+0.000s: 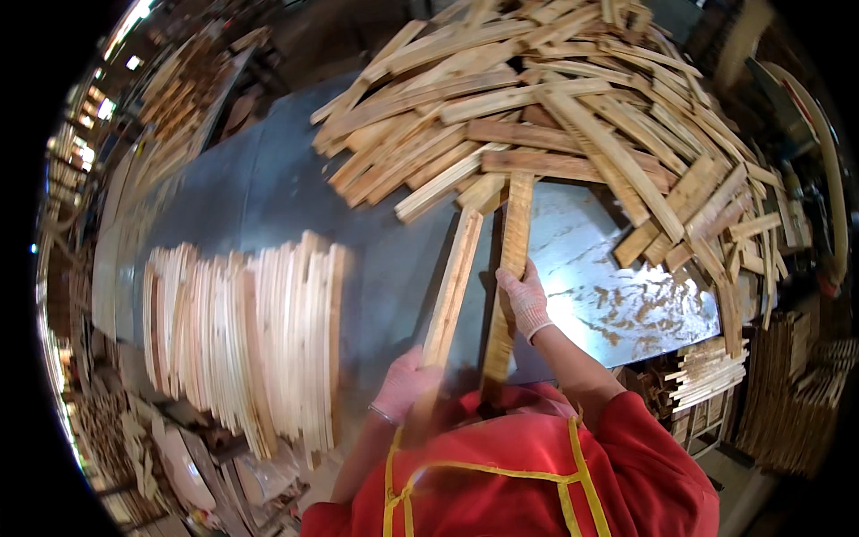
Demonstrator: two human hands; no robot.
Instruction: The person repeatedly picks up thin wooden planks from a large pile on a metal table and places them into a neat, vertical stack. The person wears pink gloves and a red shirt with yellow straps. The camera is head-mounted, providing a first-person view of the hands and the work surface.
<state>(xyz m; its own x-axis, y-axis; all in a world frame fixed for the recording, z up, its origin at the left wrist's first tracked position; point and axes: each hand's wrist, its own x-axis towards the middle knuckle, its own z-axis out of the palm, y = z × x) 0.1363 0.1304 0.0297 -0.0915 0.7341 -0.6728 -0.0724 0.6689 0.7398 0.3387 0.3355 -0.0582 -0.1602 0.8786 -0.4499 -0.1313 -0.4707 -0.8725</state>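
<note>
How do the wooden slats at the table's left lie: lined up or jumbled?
Lined up: the slats lie side by side, roughly parallel with uneven ends, unlike the crisscrossed wood pile.

Grey metal surface [376, 242], glaring near its right end, brown marks [635, 309] there. Upper left: wood pile [183, 85] beyond it. Left edge: small bright patches [106, 109]. Right edge: curved tan band [832, 161], kind unclear. Lower right: brown timber stacks [774, 394] beside pale strips [707, 371].
</note>
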